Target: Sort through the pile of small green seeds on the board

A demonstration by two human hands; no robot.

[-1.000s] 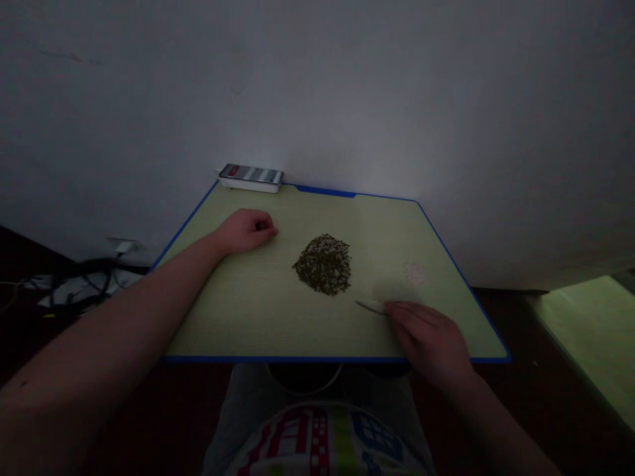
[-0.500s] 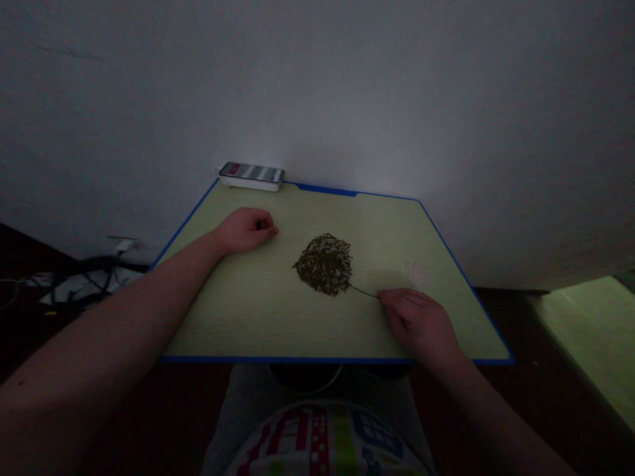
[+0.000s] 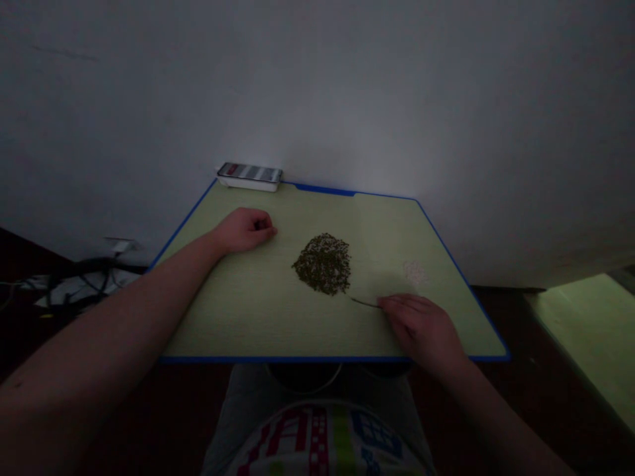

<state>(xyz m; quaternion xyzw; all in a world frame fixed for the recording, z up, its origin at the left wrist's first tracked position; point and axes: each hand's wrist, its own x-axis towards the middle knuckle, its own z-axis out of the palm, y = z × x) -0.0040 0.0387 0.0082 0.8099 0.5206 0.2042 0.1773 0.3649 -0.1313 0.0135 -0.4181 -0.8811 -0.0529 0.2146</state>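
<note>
The worktop [image 3: 238, 324] was pale yellow-green with a blue edge and stood against a plain wall [image 3: 322, 79]. Lighting was dim.

A heap of small dark-green and pale grains [image 3: 322, 264] lay loose near the middle of the worktop, roughly rounded in outline, with stray pieces along its margin. A smaller, thinly spread patch of pale grains [image 3: 415, 272] lay apart from it, towards the right-hand edge.

The right hand [image 3: 421, 327] was at the near right part of the worktop, just in front of the pale patch. Its fingers were pinched on slender tweezers [image 3: 366, 304], which pointed left towards the heap. The tip was just beside the heap's near right margin; whether it gripped a grain could not be determined at this size.

The left hand [image 3: 247, 230] rested on the worktop to the left of the heap and apart from it. Its fingers were curled loosely inward, the thumb close to the forefinger; the hollow of the hand was in shadow and its contents could not be verified.

At the far left corner, a phone [image 3: 251, 172] lay screen upward on a white box [image 3: 251, 185]. Dark cables [image 3: 94, 268] were bunched beyond the worktop's left edge, below a white plug [image 3: 123, 246] at the wall.
</note>
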